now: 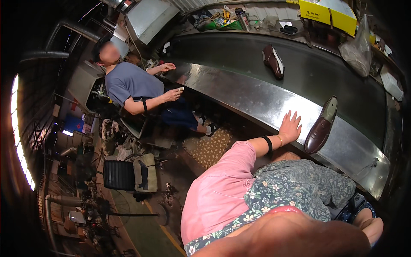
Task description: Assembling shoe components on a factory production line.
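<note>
My left hand [290, 127] rests flat on the shiny metal ledge [252, 94], fingers spread and nothing in them. A dark brown loafer [316, 135] lies on the same ledge just right of that hand, apart from it, its opening facing up. Farther off, a second brown shoe [272, 62] with a pale inside lies on the dark green belt [227, 51]. At the lower right, beside dark blue cloth, bare skin shows that looks like my right hand [371, 227]; its fingers cannot be made out clearly.
Across to the left a co-worker [135, 83] sits at the ledge, both hands near its edge. A yellow box [329, 15], a clear plastic bag [357, 49] and a dark bottle [242, 20] stand along the far side. A padded chair [130, 174] is behind on the left.
</note>
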The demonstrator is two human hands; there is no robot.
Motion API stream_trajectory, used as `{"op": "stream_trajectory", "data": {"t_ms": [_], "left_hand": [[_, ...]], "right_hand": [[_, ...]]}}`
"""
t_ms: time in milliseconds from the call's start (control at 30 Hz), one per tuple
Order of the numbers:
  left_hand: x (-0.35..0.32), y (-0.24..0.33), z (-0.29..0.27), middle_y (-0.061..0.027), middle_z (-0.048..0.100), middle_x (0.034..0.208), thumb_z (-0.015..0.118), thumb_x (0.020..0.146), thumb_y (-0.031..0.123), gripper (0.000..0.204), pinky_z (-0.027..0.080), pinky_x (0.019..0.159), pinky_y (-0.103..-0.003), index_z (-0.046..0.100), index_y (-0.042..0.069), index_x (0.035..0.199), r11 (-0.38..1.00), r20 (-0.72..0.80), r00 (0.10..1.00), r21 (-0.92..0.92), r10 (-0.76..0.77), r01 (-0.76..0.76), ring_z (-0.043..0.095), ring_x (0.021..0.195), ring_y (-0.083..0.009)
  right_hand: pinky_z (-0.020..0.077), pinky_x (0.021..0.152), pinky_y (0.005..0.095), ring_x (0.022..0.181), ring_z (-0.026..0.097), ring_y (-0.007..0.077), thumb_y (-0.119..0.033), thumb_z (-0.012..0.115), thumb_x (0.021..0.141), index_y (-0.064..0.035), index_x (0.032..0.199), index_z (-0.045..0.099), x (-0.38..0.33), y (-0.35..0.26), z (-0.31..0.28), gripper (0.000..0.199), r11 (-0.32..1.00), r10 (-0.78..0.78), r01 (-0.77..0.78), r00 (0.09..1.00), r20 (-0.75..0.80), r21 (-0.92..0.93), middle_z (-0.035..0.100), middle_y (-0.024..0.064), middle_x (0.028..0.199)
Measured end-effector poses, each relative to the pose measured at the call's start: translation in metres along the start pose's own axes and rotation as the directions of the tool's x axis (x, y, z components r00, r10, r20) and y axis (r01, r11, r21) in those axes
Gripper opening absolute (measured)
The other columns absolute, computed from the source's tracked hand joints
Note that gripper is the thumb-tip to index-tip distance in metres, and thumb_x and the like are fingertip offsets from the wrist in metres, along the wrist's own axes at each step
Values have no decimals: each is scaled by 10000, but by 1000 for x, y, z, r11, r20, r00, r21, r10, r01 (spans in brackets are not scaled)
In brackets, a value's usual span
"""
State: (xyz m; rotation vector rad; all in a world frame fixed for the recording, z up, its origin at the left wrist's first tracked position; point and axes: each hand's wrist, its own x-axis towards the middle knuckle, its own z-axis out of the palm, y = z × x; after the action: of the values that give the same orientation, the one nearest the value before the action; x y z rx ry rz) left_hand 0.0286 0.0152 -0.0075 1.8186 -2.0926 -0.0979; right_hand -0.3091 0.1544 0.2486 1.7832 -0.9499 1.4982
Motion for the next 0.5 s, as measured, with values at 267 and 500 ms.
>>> {"op": "stream_trajectory", "data": {"t_ms": [267,500], "left_hand": [[-1,-1,-1,-218,422,1436,513,913,300,480,226,1132,-521,523,33,1311,1000,-2,1000,4,5,-5,290,1364,-459],[-1,4,0,-217,420,1439,512,913,303,484,230,1129,-522,520,36,1316,1000,15,1000,-7,-1,1,292,1362,-459]], "right_hand": [[417,577,300,612,543,218,-87,618,867,-69,821,532,7,-3,6,99,977,-71,68,997,-9,-202,530,72,727],[415,586,309,614,539,226,-95,621,867,-69,831,524,13,-5,13,107,918,-138,131,990,8,-374,524,77,724]]}}
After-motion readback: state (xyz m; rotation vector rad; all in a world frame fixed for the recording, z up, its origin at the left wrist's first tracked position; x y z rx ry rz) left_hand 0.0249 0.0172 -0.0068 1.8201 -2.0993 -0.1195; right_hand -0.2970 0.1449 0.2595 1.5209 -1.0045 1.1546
